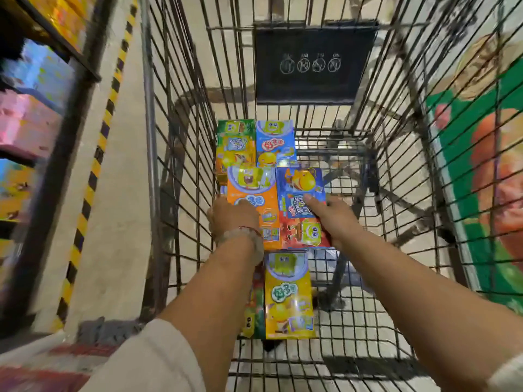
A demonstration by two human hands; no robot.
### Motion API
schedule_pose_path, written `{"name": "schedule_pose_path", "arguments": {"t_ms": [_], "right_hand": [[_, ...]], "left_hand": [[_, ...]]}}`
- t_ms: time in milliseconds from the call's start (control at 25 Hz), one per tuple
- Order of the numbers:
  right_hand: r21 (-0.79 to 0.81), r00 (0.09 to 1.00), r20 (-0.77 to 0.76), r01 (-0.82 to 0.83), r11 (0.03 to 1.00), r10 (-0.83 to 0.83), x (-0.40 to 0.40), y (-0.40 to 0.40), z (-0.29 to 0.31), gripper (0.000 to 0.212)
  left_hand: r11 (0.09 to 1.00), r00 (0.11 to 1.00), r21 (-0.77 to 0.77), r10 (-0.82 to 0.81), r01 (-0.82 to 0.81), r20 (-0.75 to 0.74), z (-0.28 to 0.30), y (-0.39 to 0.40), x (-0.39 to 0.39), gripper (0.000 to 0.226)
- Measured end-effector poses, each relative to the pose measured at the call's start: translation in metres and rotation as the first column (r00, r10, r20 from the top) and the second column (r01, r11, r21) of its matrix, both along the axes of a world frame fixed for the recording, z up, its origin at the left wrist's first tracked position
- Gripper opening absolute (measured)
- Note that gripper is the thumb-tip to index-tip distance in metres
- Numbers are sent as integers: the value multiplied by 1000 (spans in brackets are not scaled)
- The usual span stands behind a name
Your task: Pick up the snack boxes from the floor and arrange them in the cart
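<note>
Both my arms reach down into a wire shopping cart [181,154]. Several bright snack boxes lie flat along its left side. My left hand [232,215] grips the near left edge of an orange box [252,199]. My right hand [334,219] holds the right side of a blue and red box [301,205], thumb on its face. The two boxes lie side by side, overlapping a green box [235,142] and a blue box [274,142] further in. A yellow box [288,295] lies nearest me, with another partly hidden under my left arm.
A black sign panel [314,63] hangs on the cart's far end. Shelves of packaged goods [31,108] stand at the left beyond a yellow and black floor stripe [96,171]. A big green carton [486,176] sits outside the cart's right wall.
</note>
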State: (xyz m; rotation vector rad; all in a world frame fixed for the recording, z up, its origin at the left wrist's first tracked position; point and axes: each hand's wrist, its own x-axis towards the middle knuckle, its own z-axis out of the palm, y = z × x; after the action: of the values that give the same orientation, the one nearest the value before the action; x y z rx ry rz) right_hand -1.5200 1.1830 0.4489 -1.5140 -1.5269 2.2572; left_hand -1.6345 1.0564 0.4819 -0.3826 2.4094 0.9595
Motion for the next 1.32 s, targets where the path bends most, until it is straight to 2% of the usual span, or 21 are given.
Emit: {"name": "schedule_pose_path", "arguments": {"t_ms": [80,200,360,400,480,520,560,640,720,800,920,1000,1120,1240,1320], "right_hand": [[-2,999,24,-28,1000,29,-3,-6,-8,10],[64,997,61,-56,996,52,-9,-12,-21,7],[214,990,131,-70,974,42,-13,-16,-53,20],[234,990,134,-71,970,40,-13,-14,-65,31],[267,981,193,-70,961,18,-18,-17,-64,72],[298,977,212,-70,952,5,-22,-19,-58,82],[337,970,241,-66,939,-18,-25,-20,-54,77],[423,955,291,-76,903,-56,-31,-22,-49,53],[450,944,328,-128,884,-30,-35,-24,-46,42],[485,922,386,-239,841,39,-34,-25,-42,43],[547,857,500,-424,722,125,-31,-25,-20,52],[595,861,482,-459,659,164,-32,-20,8,49],[662,843,437,-538,521,315,-37,-4,70,50],[727,779,449,-603,329,437,-45,10,155,56],[762,755,457,-605,232,470,-49,14,217,57]], "left_hand": [[999,1000,-55,-2,1,-14,-13,-1,0,42],[998,999,-53,21,-23,-30,-28,-4,2,41],[985,989,-96,-146,143,-30,-43,-10,2,42],[981,984,-100,-172,166,-54,-45,-11,2,40],[976,971,-112,-200,186,-133,-45,-13,7,39],[968,958,-135,-233,212,-165,-44,-14,9,40],[949,938,-177,-292,260,-187,-42,-14,12,40],[902,893,-260,-400,345,-205,-41,-11,13,39],[872,880,-300,-446,386,-164,-40,-7,12,43],[866,889,-305,-446,397,-109,-37,-4,10,47],[880,902,-269,-426,392,-77,-19,0,11,51],[881,888,-203,-451,427,-89,7,6,7,55],[822,782,-132,-568,554,-257,69,18,-8,60],[693,551,-237,-698,680,-458,153,21,-32,57],[623,410,-333,-746,707,-525,216,12,-47,53]]}}
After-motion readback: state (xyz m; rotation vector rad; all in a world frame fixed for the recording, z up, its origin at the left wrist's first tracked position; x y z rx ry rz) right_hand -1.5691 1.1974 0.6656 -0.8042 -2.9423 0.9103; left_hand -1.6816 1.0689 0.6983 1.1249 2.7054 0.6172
